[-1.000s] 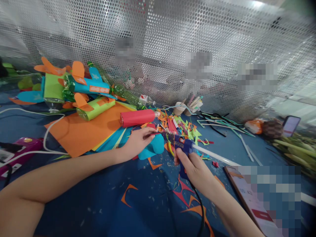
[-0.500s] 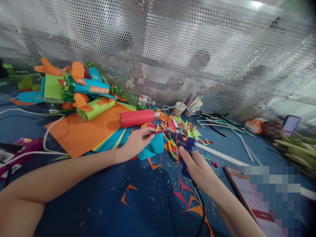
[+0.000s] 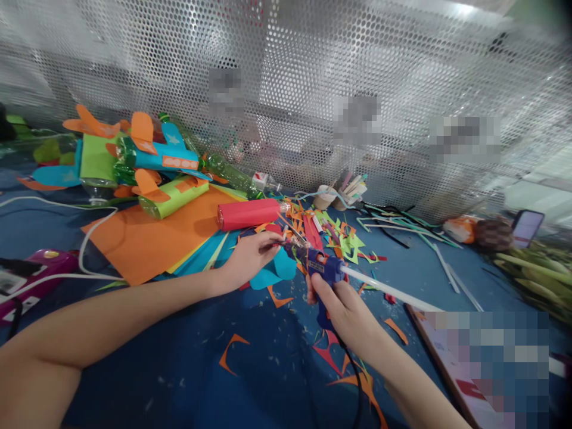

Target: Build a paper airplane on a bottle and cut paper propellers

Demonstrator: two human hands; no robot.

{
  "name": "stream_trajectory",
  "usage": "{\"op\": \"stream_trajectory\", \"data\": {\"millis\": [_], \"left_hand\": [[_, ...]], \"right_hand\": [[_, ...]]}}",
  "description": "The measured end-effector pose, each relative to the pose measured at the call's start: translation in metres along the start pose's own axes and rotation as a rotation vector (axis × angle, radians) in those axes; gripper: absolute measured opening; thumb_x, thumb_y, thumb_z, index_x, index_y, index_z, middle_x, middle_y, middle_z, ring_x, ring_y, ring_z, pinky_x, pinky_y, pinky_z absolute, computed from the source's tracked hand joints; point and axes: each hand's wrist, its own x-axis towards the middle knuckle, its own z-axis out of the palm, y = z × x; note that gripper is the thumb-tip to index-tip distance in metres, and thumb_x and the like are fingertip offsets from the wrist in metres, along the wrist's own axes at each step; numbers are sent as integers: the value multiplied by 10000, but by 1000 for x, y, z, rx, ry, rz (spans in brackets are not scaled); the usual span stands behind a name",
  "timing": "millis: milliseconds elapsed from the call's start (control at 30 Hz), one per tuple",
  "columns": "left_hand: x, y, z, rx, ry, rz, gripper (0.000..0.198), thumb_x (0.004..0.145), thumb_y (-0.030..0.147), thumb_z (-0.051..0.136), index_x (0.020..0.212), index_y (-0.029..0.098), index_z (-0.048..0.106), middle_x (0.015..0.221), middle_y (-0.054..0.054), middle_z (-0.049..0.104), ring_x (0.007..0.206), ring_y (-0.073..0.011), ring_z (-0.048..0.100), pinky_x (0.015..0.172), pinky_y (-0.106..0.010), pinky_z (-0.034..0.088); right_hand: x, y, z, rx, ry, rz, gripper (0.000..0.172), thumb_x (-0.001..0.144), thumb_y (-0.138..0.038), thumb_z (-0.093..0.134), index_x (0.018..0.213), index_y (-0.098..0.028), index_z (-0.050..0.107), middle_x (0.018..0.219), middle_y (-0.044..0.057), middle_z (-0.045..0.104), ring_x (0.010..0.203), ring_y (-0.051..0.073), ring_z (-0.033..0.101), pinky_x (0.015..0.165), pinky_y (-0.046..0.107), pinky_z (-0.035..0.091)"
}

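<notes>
Your left hand's (image 3: pixel 250 259) fingers pinch a thin piece (image 3: pixel 280 242); your right hand's (image 3: pixel 342 301) wrap the glue gun (image 3: pixel 322 269) beside it. Beyond, the red bottle (image 3: pixel 250 213) is covered but finless; the blue bottle (image 3: pixel 151 157) has fins (image 3: pixel 143 132).

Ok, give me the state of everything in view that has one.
Left hand, pinching a thin red piece.
Right hand, closed around the glue gun.
Glue gun, aimed toward the left hand; heat not tellable.
Glue stick, loaded, protruding from the gun's rear.
Red-wrapped bottle, lying on its side.
Blue paper, curled.
Orange paper sheet, partly covered.
Pen cup, upright, filled.
Near phone, face-up, partly blurred.
Far phone, propped up, screen lit.
</notes>
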Motion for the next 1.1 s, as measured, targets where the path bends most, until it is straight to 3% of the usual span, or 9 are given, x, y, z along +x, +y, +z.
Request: {"op": "stream_trajectory", "data": {"millis": [533, 1100], "left_hand": [[-1, -9, 0, 109, -51, 30, 234, 845, 241, 484, 1047, 169, 576, 1030, -78, 654, 931, -196, 629, 828, -347, 508], [-1, -3, 1, 39, 37, -5, 188, 830, 227, 522, 994, 182, 601, 986, -47, 673, 917, -176, 637, 836, -326, 517]], "right_hand": [[-3, 0, 1, -23, -6, 5, 435, 880, -533, 335, 689, -202, 544, 686, 22, 603, 682, 180, 561, 597, 269, 415], [4, 1, -13, -69, 70, 94, 484, 843, -594, 342, 652, -198, 546, 665, 33, 625, 661, 192, 566, 640, 292, 408]]}}
